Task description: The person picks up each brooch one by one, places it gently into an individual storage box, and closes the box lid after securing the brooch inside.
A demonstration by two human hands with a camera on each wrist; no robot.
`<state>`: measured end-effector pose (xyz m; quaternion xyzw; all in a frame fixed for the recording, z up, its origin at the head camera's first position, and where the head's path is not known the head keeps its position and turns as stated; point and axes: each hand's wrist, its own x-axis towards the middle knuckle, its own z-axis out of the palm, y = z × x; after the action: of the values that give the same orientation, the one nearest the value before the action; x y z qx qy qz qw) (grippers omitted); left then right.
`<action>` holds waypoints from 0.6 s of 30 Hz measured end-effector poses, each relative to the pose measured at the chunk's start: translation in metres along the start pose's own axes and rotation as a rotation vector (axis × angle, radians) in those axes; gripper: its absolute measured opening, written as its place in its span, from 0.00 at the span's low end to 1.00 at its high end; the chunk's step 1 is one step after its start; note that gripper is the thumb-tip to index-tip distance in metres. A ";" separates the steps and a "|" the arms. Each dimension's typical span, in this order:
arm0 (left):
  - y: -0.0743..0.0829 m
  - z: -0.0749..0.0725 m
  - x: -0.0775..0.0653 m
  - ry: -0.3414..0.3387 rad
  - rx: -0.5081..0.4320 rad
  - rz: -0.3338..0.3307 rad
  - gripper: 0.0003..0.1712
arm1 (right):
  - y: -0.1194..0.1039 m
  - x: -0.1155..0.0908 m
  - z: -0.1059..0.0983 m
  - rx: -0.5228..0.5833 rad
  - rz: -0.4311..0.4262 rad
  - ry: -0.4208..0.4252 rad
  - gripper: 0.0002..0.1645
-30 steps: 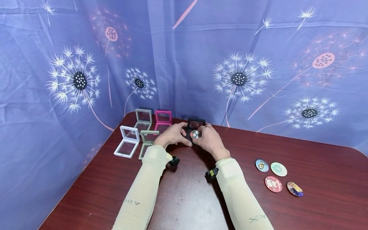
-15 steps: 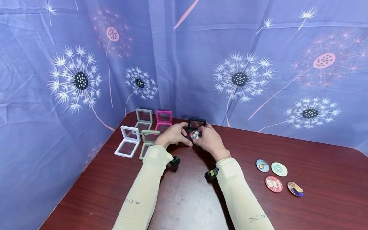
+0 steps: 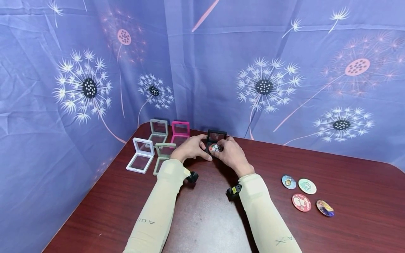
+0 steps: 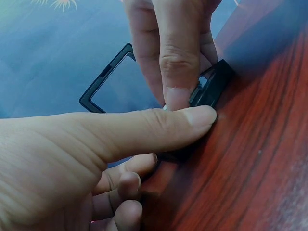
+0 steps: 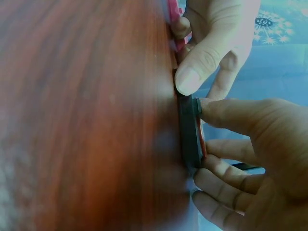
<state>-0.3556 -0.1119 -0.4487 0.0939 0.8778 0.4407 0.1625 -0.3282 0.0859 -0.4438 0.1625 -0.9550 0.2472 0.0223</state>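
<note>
A black hinged display frame [image 3: 217, 132] stands at the back of the table with its lid raised and its base lying down. My left hand [image 3: 191, 147] grips the base at its left side, the thumb along the front edge [image 4: 219, 86]. A round picture badge [image 3: 214, 148] in red, white and dark tones lies over the base. My right hand [image 3: 233, 156] pinches this badge between thumb and fingers from the right. In the right wrist view the badge shows only as a thin red rim [image 5: 202, 137] above the black base. My fingers hide much of the badge.
To the left stand several opened display frames: white [image 3: 137, 162], grey [image 3: 159, 121], pink [image 3: 180, 123] and pale green [image 3: 165, 144]. Several round badges lie at the right, among them a red one [image 3: 301, 202] and a mint one [image 3: 307, 186]. A patterned blue cloth [image 3: 209, 88] hangs behind the table.
The badge has shifted slightly left over the black base, with my right fingers still on it. My left hand keeps its place on the frame.
</note>
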 end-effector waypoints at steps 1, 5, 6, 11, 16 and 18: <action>0.000 0.000 0.000 0.000 0.001 0.002 0.60 | 0.000 0.000 0.000 0.002 -0.002 -0.002 0.26; -0.001 0.000 0.001 -0.001 0.001 0.000 0.60 | 0.001 0.000 0.000 0.006 -0.014 0.000 0.24; -0.001 0.000 0.001 -0.001 -0.001 -0.003 0.61 | 0.001 0.000 0.000 0.006 -0.018 0.000 0.23; -0.001 0.000 0.000 -0.001 -0.001 -0.009 0.61 | 0.001 0.000 0.000 0.000 -0.034 0.001 0.23; -0.002 0.000 0.001 -0.001 0.004 -0.010 0.61 | 0.002 0.001 -0.001 0.008 -0.038 -0.001 0.25; -0.002 0.000 0.001 -0.001 0.006 -0.009 0.61 | 0.002 0.001 -0.001 0.014 -0.033 -0.005 0.25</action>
<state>-0.3565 -0.1126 -0.4510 0.0904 0.8795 0.4373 0.1648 -0.3292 0.0874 -0.4438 0.1788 -0.9505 0.2531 0.0228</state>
